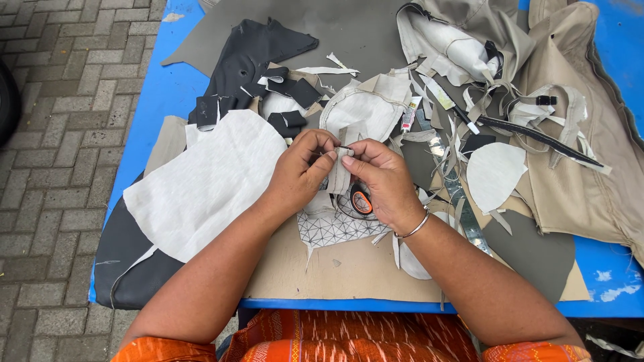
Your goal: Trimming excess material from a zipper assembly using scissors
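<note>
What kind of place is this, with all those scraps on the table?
Most likely a small open-air sewing or upholstery workbench. A blue table stands on brick paving, strewn with cut fabric pieces and beige leatherette covers, while both hands pinch a narrow beige strip.

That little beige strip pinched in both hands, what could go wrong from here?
The beige strip is held by fingertips only, left hand and right hand, so it could slip into the loose scraps. The orange-and-black tool lies just under the right hand and may get knocked.
</note>
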